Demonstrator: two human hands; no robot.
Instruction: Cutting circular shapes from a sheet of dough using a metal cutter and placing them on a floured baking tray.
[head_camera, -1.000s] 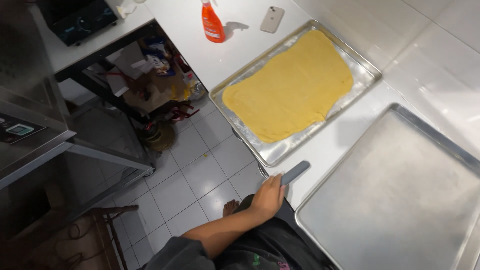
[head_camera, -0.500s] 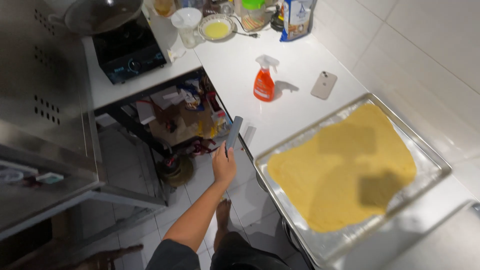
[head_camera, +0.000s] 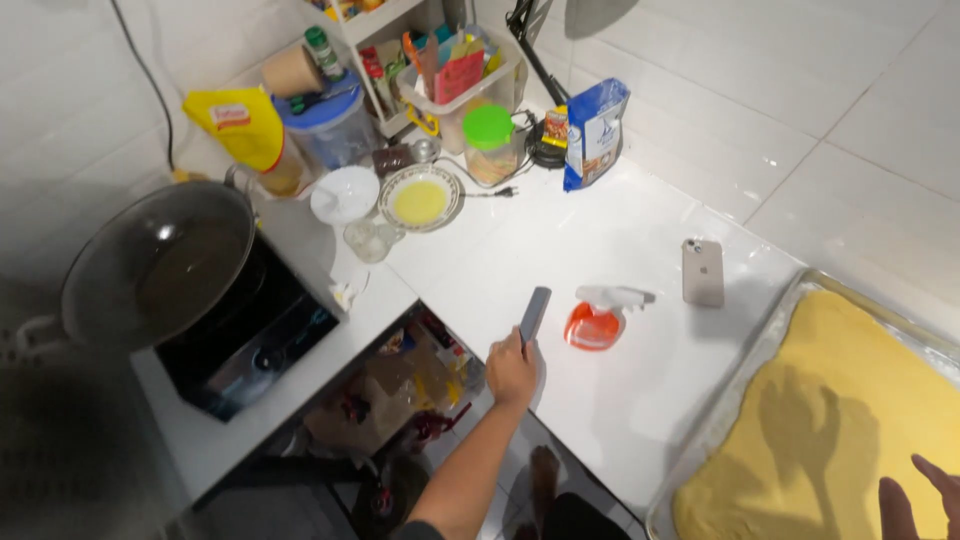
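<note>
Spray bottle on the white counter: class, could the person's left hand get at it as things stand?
Probably yes. The left hand is just beside the orange spray bottle, with bare counter between them. But its grip is already taken by a flat grey tool, so it would need to put that down first.

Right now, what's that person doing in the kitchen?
A person stands at a white counter. Their left hand grips a flat grey scraper-like tool, held up beside an orange spray bottle. Their right hand hovers, fingers spread, over yellow dough flattened in a metal tray. A phone lies nearby.
</note>
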